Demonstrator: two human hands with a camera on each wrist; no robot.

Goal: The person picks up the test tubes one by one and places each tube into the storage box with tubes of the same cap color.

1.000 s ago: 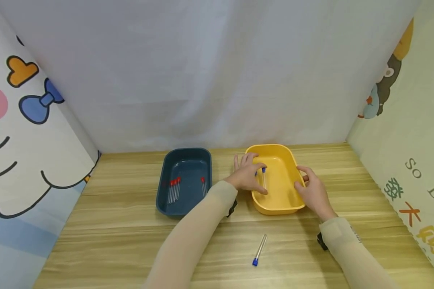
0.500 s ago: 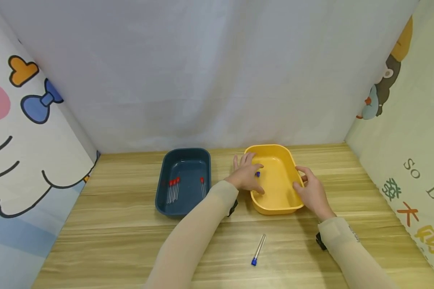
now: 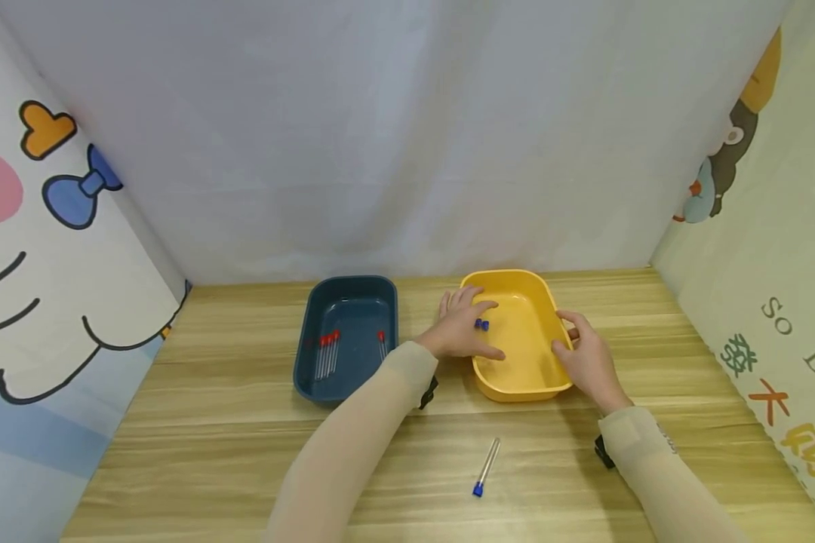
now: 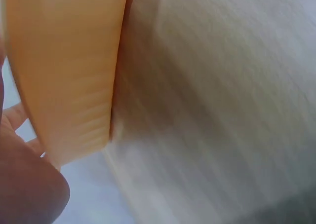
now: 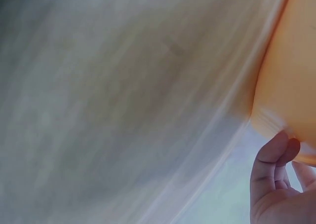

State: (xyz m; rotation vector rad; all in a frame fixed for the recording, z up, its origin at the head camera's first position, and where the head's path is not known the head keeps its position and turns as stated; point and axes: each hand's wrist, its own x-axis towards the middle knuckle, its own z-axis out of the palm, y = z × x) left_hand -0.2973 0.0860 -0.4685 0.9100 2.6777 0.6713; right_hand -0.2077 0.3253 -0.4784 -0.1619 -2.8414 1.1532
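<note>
In the head view my left hand (image 3: 465,324) reaches over the left rim of a yellow plastic basin (image 3: 519,385), thumb and index finger spread apart above its inside. Beneath that hand, two blue caps (image 3: 482,325) of tubes show near the basin's left wall; the rest of those tubes is hidden. My right hand (image 3: 587,358) holds the basin's right rim, with the thumb at the rim and curled fingers (image 5: 266,160) against the outer wall. A clear tube with a blue cap (image 3: 486,467) lies on the table in front of the basin.
A dark blue basin (image 3: 353,283) stands to the left, holding several clear tubes with red caps (image 3: 329,341). A white curtain (image 3: 407,151) closes off the back of the wood-grain table (image 3: 231,422). Printed cloths hang at both sides.
The blue-capped tube seen between my left thumb and index finger has shifted left, under the hand by the basin's wall. The right hand keeps its place at the rim.
</note>
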